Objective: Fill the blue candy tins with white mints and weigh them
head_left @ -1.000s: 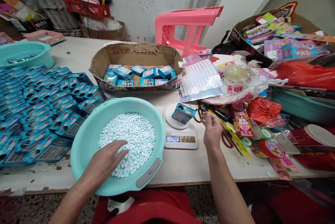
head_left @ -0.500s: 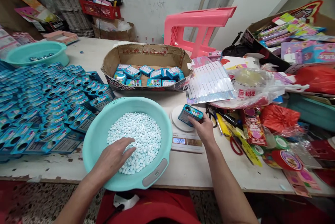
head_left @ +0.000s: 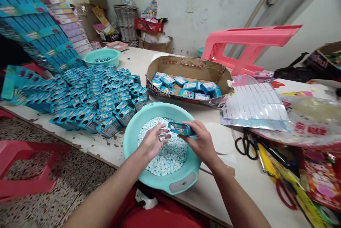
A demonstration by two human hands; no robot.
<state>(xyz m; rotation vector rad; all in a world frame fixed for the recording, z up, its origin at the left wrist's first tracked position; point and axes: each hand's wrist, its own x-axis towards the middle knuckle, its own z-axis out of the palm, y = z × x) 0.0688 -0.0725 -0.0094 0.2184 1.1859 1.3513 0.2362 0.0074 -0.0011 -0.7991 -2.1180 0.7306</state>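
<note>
A teal basin [head_left: 133, 134] holds a heap of small pale candies [head_left: 167, 158]. Above it, my right hand [head_left: 201, 141] grips a small blue candy box [head_left: 178, 128], tilted with its printed side up. My left hand [head_left: 154, 141] is beside the box's left end, palm turned up and fingers curled, with a few pale candies on the fingers. Right of the basin lies a round white scale plate [head_left: 220, 138], partly hidden by my right hand. Many blue boxes with round holes [head_left: 106, 121] stand in rows to the left.
Behind the basin is a cut-down cardboard box [head_left: 186, 65] with several blue boxes. A second teal basin [head_left: 102, 55] sits at the back left. Black scissors [head_left: 246, 147], a yellow cutter and plastic bags lie right. A pink stool [head_left: 247, 36] is behind the table.
The view has turned left. My right hand has brought the blue box from over the scale to above the basin. My left hand has risen from the heap with candies.
</note>
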